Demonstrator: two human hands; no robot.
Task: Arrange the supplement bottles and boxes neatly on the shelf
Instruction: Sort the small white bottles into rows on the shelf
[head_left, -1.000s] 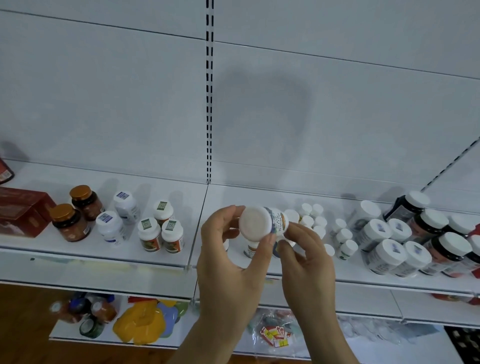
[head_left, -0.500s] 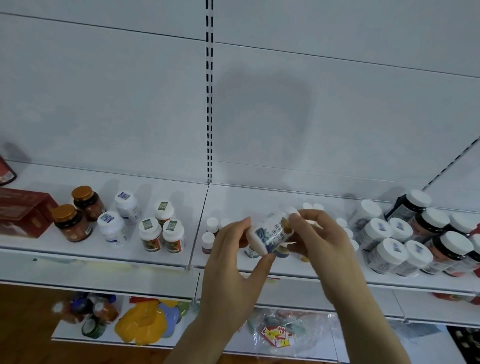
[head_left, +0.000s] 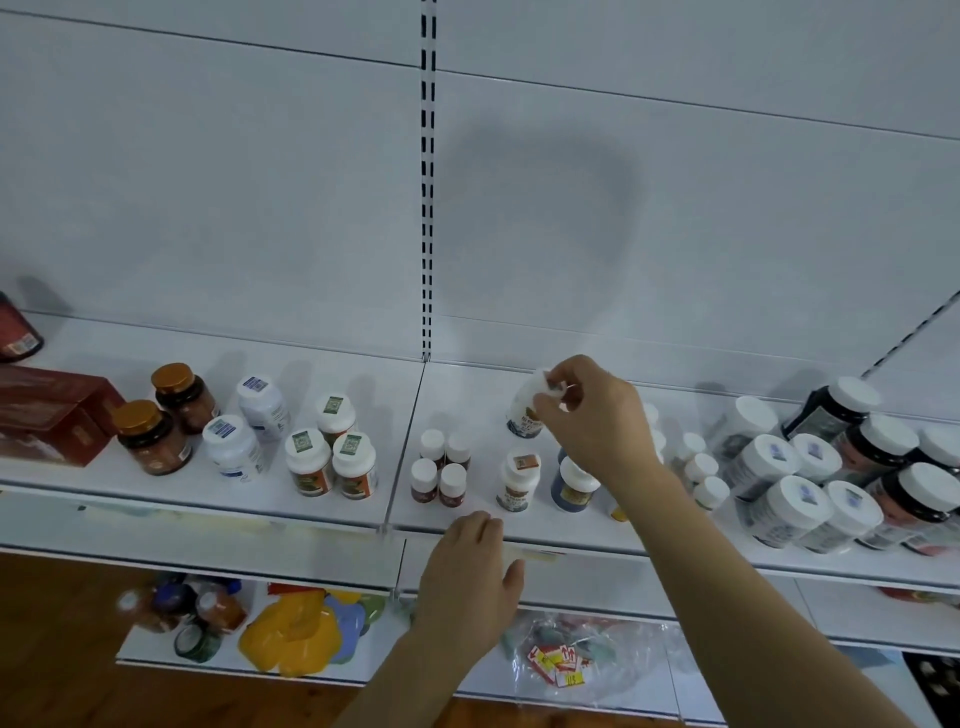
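Four small brown bottles (head_left: 440, 474) just left of right hand (head_left: 597, 415) pinching white bottle (head_left: 527, 410); left hand (head_left: 470, 582) empty, loosely curled.

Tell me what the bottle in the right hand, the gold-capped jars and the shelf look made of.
Bottle: likely white plastic, matte, paper label. Gold-capped jars: amber see-through walls, glass or plastic unclear; shiny caps look metallic. Shelf: probably painted metal, smooth white with slotted upright.

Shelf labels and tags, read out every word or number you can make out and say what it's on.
"115": handwritten on a small yellow price tag in the clear bag on the lower shelf.
Red arrows, no words: neighbouring tags.
Bottle held by the right hand: print on the white bottle too blurred to read.
Lid stickers and red box: too small to read.
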